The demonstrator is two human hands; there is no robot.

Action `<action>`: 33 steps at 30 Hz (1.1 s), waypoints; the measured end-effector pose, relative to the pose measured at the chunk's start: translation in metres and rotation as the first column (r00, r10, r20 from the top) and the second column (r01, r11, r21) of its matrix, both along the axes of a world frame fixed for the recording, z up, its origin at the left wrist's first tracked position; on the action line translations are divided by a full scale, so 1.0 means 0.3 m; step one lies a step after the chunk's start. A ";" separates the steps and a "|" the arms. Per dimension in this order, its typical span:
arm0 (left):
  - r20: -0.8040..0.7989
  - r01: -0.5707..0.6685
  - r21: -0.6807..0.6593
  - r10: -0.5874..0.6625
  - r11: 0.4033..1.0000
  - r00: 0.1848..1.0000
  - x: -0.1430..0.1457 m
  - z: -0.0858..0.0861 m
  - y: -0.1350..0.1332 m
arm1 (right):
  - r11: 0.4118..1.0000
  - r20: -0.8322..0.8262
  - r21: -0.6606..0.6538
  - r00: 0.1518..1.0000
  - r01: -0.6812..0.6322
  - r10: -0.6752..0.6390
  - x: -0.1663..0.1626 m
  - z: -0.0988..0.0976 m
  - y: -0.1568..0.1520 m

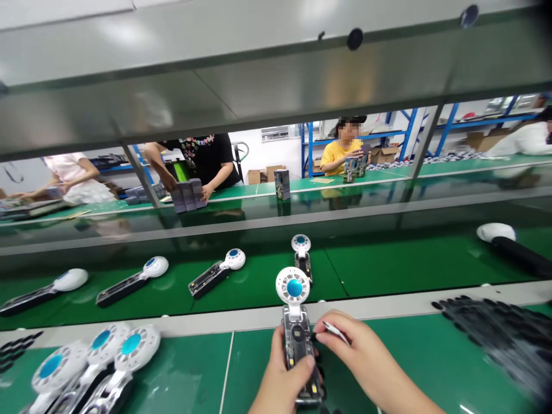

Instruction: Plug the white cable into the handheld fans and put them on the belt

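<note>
My left hand is wrapped round the clear handle of a small hand-held fan, whose white round head with a blue centre points away from me. My right hand pinches a thin white part right beside the fan's handle. Both hands hover over the green mat at the bench's near edge.
Several unfinished fans lie on the green conveyor belt beyond, and three more lie at the lower left. A heap of black parts sits on the right. Other people work at the far bench behind a grey shelf.
</note>
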State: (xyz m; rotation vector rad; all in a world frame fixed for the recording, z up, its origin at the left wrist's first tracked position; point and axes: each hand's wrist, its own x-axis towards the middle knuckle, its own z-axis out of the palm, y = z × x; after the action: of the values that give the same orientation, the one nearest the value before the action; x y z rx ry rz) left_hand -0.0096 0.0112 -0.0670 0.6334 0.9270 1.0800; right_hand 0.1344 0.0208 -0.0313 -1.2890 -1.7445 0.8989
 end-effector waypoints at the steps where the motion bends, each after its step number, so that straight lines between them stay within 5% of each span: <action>1: -0.028 0.024 0.011 -0.024 1.000 0.999 0.005 -0.004 -0.006 | 1.000 -0.011 -0.004 1.000 -0.006 0.006 -0.012 0.011 -0.005; 15: -0.300 0.107 0.032 -0.093 0.994 0.950 0.023 0.052 -0.030 | 0.999 0.034 -0.051 0.999 0.003 -0.002 -0.047 0.013 -0.025; 25: -0.269 0.131 0.076 -0.107 0.988 0.957 0.021 0.064 -0.032 | 0.999 0.138 0.000 0.990 0.039 -0.039 -0.055 -0.012 -0.046; 33: -0.405 0.028 0.134 0.029 0.991 0.914 0.025 0.051 -0.030 | 0.992 0.319 0.117 0.944 0.052 -0.087 -0.074 -0.037 -0.053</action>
State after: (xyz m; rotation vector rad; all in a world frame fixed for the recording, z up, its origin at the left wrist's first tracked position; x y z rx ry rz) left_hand -0.0020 0.0021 -0.0518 0.9988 1.2166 1.0362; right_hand 0.1123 0.0049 -0.0424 -1.4801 -1.9544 0.5668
